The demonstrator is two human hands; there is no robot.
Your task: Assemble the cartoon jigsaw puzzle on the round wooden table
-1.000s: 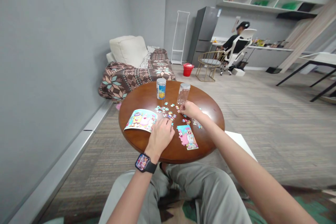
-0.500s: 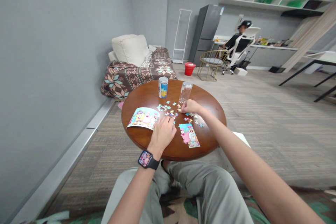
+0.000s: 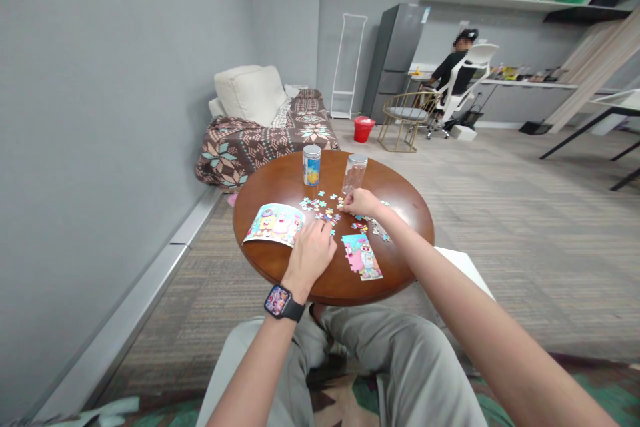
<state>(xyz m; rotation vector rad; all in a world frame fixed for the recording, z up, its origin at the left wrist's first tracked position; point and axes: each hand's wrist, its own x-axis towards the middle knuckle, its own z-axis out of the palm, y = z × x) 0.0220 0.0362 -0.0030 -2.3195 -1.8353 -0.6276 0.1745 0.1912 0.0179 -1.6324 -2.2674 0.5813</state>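
On the round brown table lie loose jigsaw puzzle pieces [image 3: 329, 216], scattered in the middle. My right hand [image 3: 362, 201] is closed in a pinch at the far side of the pieces, fingertips on a puzzle piece [image 3: 341, 207] that they partly hide. My left hand [image 3: 314, 252] rests palm down, its fingers loosely bent and lying beside the near pieces; no held thing shows. It covers the right edge of a curled picture sheet [image 3: 275, 223] with cartoon characters. A joined puzzle section [image 3: 362, 257] lies between my forearms.
A lidded tin-like jar [image 3: 311, 167] with a blue label and a clear lidded jar [image 3: 355, 172] stand upright at the back of the table [image 3: 270, 177]. Beyond are a covered couch [image 3: 260, 140], a red bin [image 3: 363, 129] and a seated person [image 3: 456, 70].
My right hand has shifted slightly left among the puzzle pieces. My left hand stays in place. The view has turned a little.
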